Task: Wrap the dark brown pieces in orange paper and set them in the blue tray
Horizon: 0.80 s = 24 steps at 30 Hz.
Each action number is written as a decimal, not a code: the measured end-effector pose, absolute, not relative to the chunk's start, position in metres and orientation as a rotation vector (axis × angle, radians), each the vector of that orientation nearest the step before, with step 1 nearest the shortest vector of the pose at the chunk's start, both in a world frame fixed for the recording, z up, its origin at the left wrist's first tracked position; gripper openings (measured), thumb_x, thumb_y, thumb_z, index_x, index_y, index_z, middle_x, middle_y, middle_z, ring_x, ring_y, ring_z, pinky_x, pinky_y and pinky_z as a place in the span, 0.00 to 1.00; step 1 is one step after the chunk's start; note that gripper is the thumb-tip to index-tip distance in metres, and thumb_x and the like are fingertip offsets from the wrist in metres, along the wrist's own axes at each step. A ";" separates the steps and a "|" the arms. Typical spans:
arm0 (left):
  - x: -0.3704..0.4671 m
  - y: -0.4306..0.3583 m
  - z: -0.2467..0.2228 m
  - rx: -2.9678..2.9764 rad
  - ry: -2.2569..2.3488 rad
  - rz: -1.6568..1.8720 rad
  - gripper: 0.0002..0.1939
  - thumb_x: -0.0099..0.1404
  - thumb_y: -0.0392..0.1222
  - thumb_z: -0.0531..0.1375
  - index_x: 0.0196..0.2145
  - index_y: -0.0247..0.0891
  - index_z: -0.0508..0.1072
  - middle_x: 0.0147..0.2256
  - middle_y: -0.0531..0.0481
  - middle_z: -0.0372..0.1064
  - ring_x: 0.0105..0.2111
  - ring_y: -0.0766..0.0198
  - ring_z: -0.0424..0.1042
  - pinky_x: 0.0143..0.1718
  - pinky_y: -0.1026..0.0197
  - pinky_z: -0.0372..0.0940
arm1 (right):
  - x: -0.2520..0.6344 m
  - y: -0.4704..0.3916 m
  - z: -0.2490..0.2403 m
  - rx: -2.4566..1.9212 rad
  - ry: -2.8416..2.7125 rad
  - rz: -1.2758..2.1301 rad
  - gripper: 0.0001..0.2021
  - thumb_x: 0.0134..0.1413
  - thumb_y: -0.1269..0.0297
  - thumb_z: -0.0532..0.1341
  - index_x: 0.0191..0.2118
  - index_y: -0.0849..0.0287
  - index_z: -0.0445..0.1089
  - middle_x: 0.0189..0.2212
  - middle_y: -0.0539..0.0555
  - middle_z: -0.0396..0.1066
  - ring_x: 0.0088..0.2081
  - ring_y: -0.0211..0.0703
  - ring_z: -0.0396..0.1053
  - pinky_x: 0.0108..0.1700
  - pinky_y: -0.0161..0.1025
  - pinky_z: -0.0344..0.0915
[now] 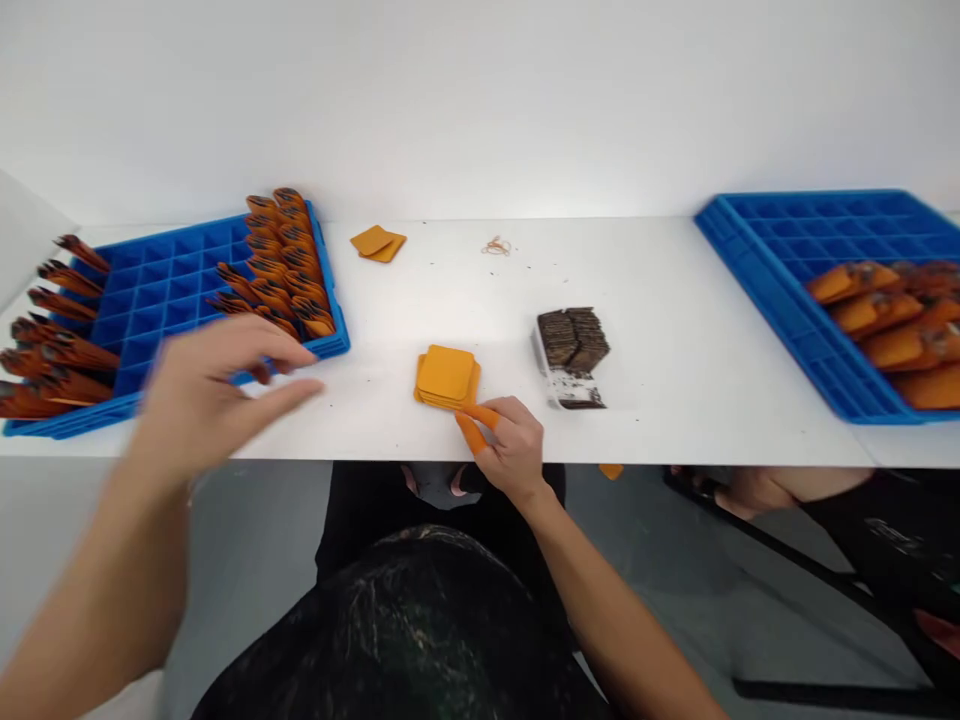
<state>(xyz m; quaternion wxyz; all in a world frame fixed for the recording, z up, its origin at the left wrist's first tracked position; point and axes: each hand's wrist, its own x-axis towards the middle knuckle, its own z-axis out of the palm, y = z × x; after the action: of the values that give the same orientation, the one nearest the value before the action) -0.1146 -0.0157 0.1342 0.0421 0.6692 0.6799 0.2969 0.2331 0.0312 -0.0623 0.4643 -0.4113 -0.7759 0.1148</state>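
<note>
My left hand (225,385) is raised over the near right part of the left blue tray, blurred by motion. Its thumb and forefinger stand apart with nothing between them. My right hand (508,440) wears orange finger covers on thumb and forefinger. Those two tips come together at the near right corner of a small stack of orange square pieces (446,372), pinching its edge; how many pieces they grip is hidden. Right of the stack stands a clear plastic box (544,372) with dark brown, thin flat pieces (574,338) packed in rows.
The left blue tray (341,318) holds orange rolled bundles in some compartments. Another blue tray (780,310) at right has orange bundles lying in it. Loose orange squares (381,243) and rubber bands (496,246) lie farther back. A person's leg (780,487) shows at lower right.
</note>
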 end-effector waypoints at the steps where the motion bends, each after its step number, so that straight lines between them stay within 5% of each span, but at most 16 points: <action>1: -0.086 -0.017 0.118 2.098 1.921 0.856 0.16 0.62 0.63 0.69 0.38 0.50 0.81 0.39 0.54 0.78 0.37 0.58 0.76 0.39 0.54 0.75 | 0.233 0.029 -0.061 -1.005 -1.915 0.307 0.10 0.69 0.62 0.65 0.41 0.56 0.84 0.33 0.58 0.81 0.34 0.47 0.75 0.38 0.45 0.73; 3: -0.035 -0.006 0.080 2.047 1.774 0.723 0.21 0.64 0.65 0.66 0.41 0.46 0.83 0.42 0.46 0.80 0.38 0.54 0.77 0.34 0.54 0.74 | 0.238 0.022 -0.052 -0.983 -1.949 0.377 0.11 0.70 0.60 0.64 0.42 0.56 0.84 0.34 0.58 0.81 0.36 0.47 0.76 0.39 0.45 0.74; 9: 0.039 0.049 -0.002 1.861 2.130 0.429 0.42 0.57 0.75 0.67 0.59 0.44 0.78 0.55 0.37 0.73 0.52 0.39 0.75 0.51 0.42 0.72 | 0.314 0.012 0.000 -1.000 -1.968 0.415 0.09 0.69 0.58 0.66 0.42 0.53 0.84 0.34 0.56 0.80 0.36 0.45 0.75 0.39 0.43 0.72; 17: 0.043 0.049 -0.017 1.839 2.231 0.461 0.43 0.59 0.74 0.66 0.63 0.47 0.74 0.55 0.38 0.71 0.57 0.36 0.72 0.56 0.40 0.69 | 0.388 0.084 0.022 -1.510 -2.451 0.434 0.16 0.68 0.56 0.65 0.53 0.57 0.83 0.44 0.60 0.77 0.45 0.51 0.73 0.42 0.45 0.66; 24: 0.045 0.043 -0.022 1.801 2.242 0.638 0.43 0.57 0.68 0.69 0.65 0.46 0.74 0.58 0.41 0.70 0.54 0.40 0.74 0.59 0.42 0.69 | 0.383 0.099 0.023 -1.494 -2.553 0.529 0.12 0.67 0.55 0.65 0.40 0.53 0.86 0.34 0.53 0.77 0.38 0.45 0.71 0.38 0.41 0.60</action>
<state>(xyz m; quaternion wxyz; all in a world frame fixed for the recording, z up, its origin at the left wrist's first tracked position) 0.0453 0.0431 -0.0221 0.0977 0.6083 0.7575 0.2157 0.3827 0.0987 0.0230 0.0682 -0.4959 -0.8477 0.1756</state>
